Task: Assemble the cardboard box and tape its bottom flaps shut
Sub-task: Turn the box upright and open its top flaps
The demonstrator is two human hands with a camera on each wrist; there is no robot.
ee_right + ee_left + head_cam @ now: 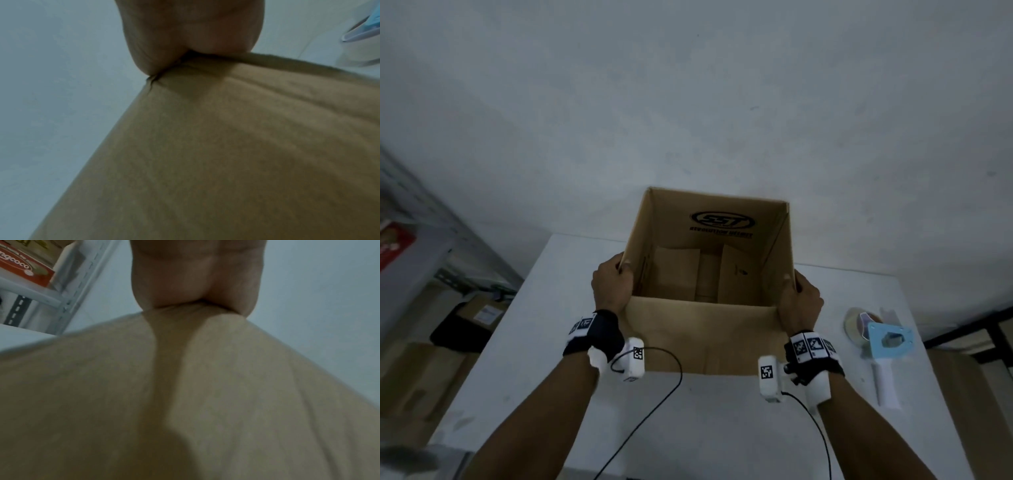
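A brown cardboard box [702,335] stands upright on the white table [544,342], its top open toward me. Inside, two bottom flaps lie folded in with a gap between them, and a black logo is printed on the far inner wall. My left hand [611,284] grips the box's near left corner, thumb over the rim. My right hand [799,298] grips the near right corner the same way. Both wrist views show a palm [195,275] [189,29] pressed against the box wall [185,402] [226,162]. A blue and white tape dispenser [880,346] lies on the table to the right of the box.
A metal shelf [431,240] with a red packet [393,246] stands at the left. Cardboard boxes [482,311] and a black bag [458,332] sit on the floor below it. A pale wall rises behind the table. Black cables [661,394] trail from my wrist cameras.
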